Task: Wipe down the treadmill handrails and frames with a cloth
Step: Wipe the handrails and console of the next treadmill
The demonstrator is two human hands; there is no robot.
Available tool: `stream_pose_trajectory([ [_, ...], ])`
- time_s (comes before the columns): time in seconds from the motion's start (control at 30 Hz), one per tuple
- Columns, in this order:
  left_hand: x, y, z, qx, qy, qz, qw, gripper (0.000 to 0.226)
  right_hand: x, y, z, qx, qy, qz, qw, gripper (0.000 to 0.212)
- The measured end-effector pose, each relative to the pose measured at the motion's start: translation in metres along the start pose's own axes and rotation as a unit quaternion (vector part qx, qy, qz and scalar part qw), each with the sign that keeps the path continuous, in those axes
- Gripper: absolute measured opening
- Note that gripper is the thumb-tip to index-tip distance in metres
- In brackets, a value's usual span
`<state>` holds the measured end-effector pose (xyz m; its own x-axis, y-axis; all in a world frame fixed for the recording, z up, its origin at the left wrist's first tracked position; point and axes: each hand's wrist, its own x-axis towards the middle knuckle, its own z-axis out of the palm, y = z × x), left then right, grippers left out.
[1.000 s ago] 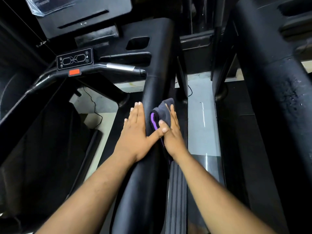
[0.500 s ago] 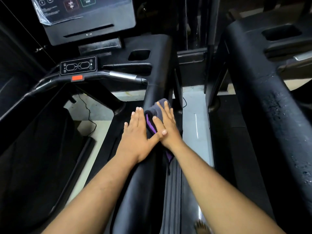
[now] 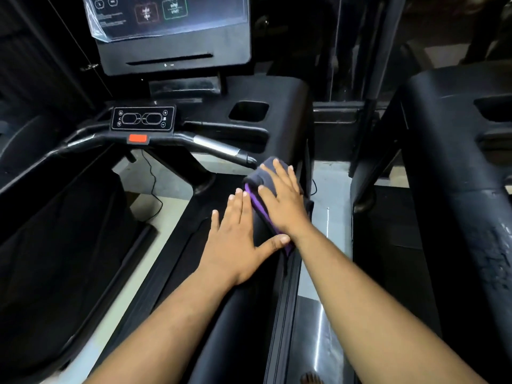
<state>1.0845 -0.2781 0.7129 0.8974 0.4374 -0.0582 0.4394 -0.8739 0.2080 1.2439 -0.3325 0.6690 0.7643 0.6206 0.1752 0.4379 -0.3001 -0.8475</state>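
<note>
I see R hand (image 3: pixel 284 200) flat, fingers spread, pressing grey-purple cloth (image 3: pixel 261 176) onto black handrail (image 3: pixel 243 314), far end, centre; L hand (image 3: pixel 235 242) just left, spread flat on rail, thumb touching cloth.

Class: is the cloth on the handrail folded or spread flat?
Folded: the cloth shows a doubled, rolled edge under the right hand.

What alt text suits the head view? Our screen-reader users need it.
A right hand presses a grey and purple cloth flat on a black treadmill handrail, left hand flat beside it; console screen above.
</note>
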Motion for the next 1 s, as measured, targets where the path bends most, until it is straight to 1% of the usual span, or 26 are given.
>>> stream_pose_trajectory([
  [0.07, 0.025, 0.003, -0.003, -0.004, -0.006, -0.006, 1.000, 0.131, 0.051, 0.001, -0.013, -0.030, -0.014, 0.025, 0.999, 0.056],
  [0.13, 0.042, 0.005, -0.004, -0.011, -0.006, -0.013, 1.000, 0.134, 0.071, 0.003, -0.019, -0.043, -0.031, 0.039, 0.998, 0.057],
  [0.3, 0.058, 0.005, -0.002, -0.031, -0.014, -0.029, 0.999, 0.139, 0.016, 0.020, -0.011, -0.008, -0.076, -0.044, 0.996, 0.068],
  [0.33, 0.059, 0.006, -0.002, -0.024, -0.018, -0.029, 0.999, 0.139, 0.019, 0.026, -0.012, -0.019, -0.077, -0.058, 0.995, 0.068],
  [0.4, 0.067, 0.009, -0.003, -0.015, -0.018, -0.032, 0.999, 0.140, 0.053, 0.034, -0.017, -0.060, -0.057, -0.090, 0.992, 0.068],
  [0.47, 0.082, 0.011, -0.006, -0.018, -0.014, -0.032, 0.999, 0.139, 0.100, 0.037, -0.027, -0.071, -0.050, -0.066, 0.994, 0.063],
  [0.53, 0.095, 0.014, -0.007, -0.017, -0.016, -0.026, 0.999, 0.137, 0.127, 0.037, -0.033, -0.050, -0.046, -0.017, 0.998, 0.061],
  [0.57, 0.099, 0.015, -0.008, -0.020, -0.015, -0.023, 0.999, 0.136, 0.127, 0.037, -0.031, -0.041, -0.040, -0.005, 0.998, 0.062],
  [0.67, 0.105, 0.013, -0.007, -0.036, -0.017, -0.015, 0.999, 0.134, 0.084, 0.036, -0.020, 0.026, -0.022, -0.007, 0.999, 0.063],
  [0.77, 0.104, 0.012, -0.006, -0.051, -0.015, -0.007, 0.999, 0.134, 0.040, 0.038, -0.008, 0.107, -0.020, -0.017, 0.994, 0.056],
  [0.8, 0.104, 0.012, -0.006, -0.055, -0.015, -0.007, 0.998, 0.135, 0.043, 0.037, -0.010, 0.120, -0.013, -0.021, 0.992, 0.055],
  [0.87, 0.106, 0.011, -0.007, -0.048, -0.020, -0.008, 0.999, 0.135, 0.069, 0.043, -0.014, 0.115, 0.022, -0.029, 0.993, 0.063],
  [0.9, 0.108, 0.011, -0.007, -0.034, -0.021, -0.004, 0.999, 0.135, 0.089, 0.051, -0.014, 0.127, 0.039, -0.008, 0.991, 0.067],
  [0.93, 0.111, 0.011, -0.006, -0.021, -0.021, -0.001, 1.000, 0.133, 0.108, 0.060, -0.017, 0.161, 0.052, 0.040, 0.985, 0.070],
  [1.0, 0.118, 0.011, -0.007, -0.015, -0.016, 0.001, 1.000, 0.132, 0.134, 0.078, -0.020, 0.254, 0.064, 0.167, 0.951, 0.078],
])
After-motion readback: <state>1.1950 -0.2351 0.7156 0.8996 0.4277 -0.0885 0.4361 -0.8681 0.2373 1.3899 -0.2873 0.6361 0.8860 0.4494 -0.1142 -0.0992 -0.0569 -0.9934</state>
